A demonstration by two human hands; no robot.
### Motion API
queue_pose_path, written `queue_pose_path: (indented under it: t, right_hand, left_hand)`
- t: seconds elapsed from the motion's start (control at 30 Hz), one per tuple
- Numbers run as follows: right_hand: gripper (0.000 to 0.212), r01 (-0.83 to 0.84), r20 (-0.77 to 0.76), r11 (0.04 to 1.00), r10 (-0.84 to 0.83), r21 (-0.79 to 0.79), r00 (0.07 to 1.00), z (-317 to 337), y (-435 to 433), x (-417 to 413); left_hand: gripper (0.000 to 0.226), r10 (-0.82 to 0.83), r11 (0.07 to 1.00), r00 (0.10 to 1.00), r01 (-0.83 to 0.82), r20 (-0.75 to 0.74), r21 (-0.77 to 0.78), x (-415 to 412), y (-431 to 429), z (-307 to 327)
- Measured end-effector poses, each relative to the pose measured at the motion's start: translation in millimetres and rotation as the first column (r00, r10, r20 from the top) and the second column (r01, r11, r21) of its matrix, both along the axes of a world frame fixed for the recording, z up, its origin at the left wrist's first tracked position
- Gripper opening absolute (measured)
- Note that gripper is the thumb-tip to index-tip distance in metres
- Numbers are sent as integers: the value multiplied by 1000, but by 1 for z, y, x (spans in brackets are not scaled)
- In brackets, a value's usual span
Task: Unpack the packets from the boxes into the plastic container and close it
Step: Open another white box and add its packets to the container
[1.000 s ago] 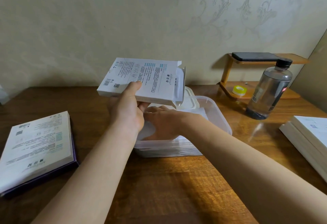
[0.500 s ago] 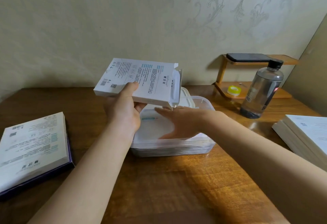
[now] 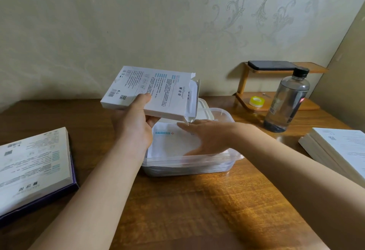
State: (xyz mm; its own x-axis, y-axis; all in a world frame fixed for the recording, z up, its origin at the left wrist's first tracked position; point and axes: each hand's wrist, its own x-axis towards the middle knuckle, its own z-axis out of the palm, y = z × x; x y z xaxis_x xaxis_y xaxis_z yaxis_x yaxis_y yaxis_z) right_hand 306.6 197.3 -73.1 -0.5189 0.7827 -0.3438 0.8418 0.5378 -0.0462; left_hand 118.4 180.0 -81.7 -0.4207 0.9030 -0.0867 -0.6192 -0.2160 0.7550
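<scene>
Box fills left grip; right grip touches packets.

Wooden table, 2-tier wooden shelf, black phone on top, yellow tape roll below, bottle beside

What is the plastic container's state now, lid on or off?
Off. The container is open on top, the right hand lies flat over the packets inside, and the white lid sits behind it.
</scene>
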Motion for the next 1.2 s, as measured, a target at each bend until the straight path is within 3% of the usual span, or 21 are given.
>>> queue_pose_path:
  t: [0.3, 0.53, 0.67, 0.9, 1.1, 1.2]
  right_hand:
    - [93, -10, 140, 1000, 7, 19, 990, 4, -1, 0]
    - [88, -124, 42, 991, 123, 40, 992, 9, -9, -31]
    - [88, -105, -28, 994, 105, -9, 994, 0, -5, -41]
    - [89, -79, 0, 996, 79, -39, 997, 3, -7, -48]
    - [54, -240, -171, 971, 239, 14, 956, 16, -23, -62]
    - [58, -238, -149, 971, 235, 4, 960, 12, -21, -63]
  left_hand:
    - [31, 9, 1000, 1000, -9, -4, -9, 1, 0, 2]
    - [30, -2, 1000, 1000, 2, 22, -3, 1, 1, 2]
    - [31, 5, 1000, 1000, -5, 18, -1, 0, 2, 2]
    - [31, -8, 1000, 1000, 9, 20, -10, 0, 2, 2]
    - [32, -2, 1000, 1000, 2, 17, -6, 1, -1, 2]
    - [31, -3, 1000, 1000, 4, 29, -10, 1, -1, 2]
